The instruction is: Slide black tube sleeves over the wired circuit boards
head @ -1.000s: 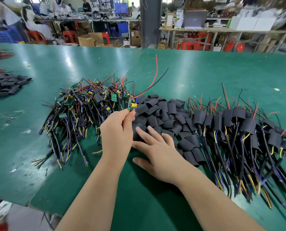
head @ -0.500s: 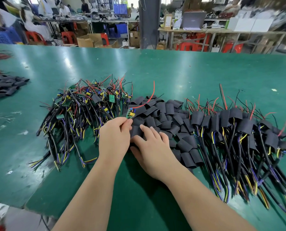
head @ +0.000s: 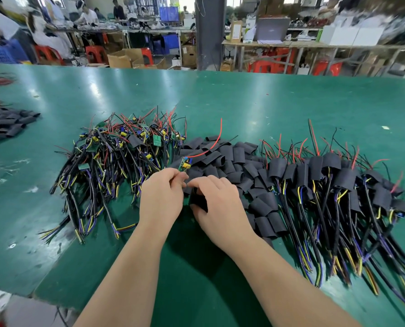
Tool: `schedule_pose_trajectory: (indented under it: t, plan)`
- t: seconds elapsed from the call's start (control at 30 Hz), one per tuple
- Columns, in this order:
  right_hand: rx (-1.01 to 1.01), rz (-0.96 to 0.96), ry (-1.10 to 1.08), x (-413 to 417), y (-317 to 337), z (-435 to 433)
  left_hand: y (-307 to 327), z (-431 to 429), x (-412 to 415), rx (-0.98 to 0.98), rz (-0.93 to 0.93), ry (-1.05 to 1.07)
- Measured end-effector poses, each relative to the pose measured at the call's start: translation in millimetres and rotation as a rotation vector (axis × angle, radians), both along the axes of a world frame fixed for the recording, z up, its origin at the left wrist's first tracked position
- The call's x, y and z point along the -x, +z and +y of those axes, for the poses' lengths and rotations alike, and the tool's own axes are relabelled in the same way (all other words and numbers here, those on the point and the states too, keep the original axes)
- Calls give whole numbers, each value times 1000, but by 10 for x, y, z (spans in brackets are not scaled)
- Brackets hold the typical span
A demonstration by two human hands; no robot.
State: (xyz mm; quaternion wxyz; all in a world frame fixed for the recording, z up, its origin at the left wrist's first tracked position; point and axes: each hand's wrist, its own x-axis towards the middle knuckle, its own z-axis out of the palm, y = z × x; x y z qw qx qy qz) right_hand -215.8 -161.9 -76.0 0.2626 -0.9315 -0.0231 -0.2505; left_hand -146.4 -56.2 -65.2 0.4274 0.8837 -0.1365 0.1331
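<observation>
My left hand [head: 161,197] pinches a small green wired circuit board [head: 185,163] by its near end; its red and black wires trail up over the sleeve pile. My right hand [head: 217,204] grips a black tube sleeve [head: 198,199] just right of the left hand, fingers curled round it. A pile of loose black tube sleeves [head: 234,161] lies behind both hands. Bare wired boards [head: 126,147] are heaped to the left. Boards with sleeves on them [head: 333,175] lie in a row to the right.
The green table [head: 244,102] stretches far back. A second heap of black sleeves [head: 5,123] sits at the far left edge. The table's near edge drops off at lower left. Benches, stools, boxes and people stand beyond the table.
My right hand went from lying flat on the sleeve pile to curling round one sleeve and lifting it. The board in my left hand came down lower and nearer.
</observation>
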Motion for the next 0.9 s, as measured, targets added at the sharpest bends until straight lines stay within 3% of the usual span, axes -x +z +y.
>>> schedule_pose_trajectory:
  t: [0.13,0.27,0.4,0.5,0.57,0.63,0.77,0.9]
  plan:
    - [-190,-80,138,11,-13,13,1,-8,0,-10,16,-10]
    - [-336,-109,22,8,11,-43,-5,-15,-8,24,50,-12]
    - [-267,45,-3,23,37,-166,-16,-19,-15,3,41,-36]
    - [-88,160,38,42,12,-170,-22,-23,-4,-8,7,-44]
    - [-23,150,11,31,-14,-135,-22,-22,1,-12,6,-41]
    - [-34,24,-52,19,-29,-106,-22,-20,-6,-6,38,-49]
    - [-360,-187,-130,40,53,-198,-27,-14,-6,14,76,-64]
    - [-1061,-195,-221,51,206,-429,-25,-14,0,26,95,-75]
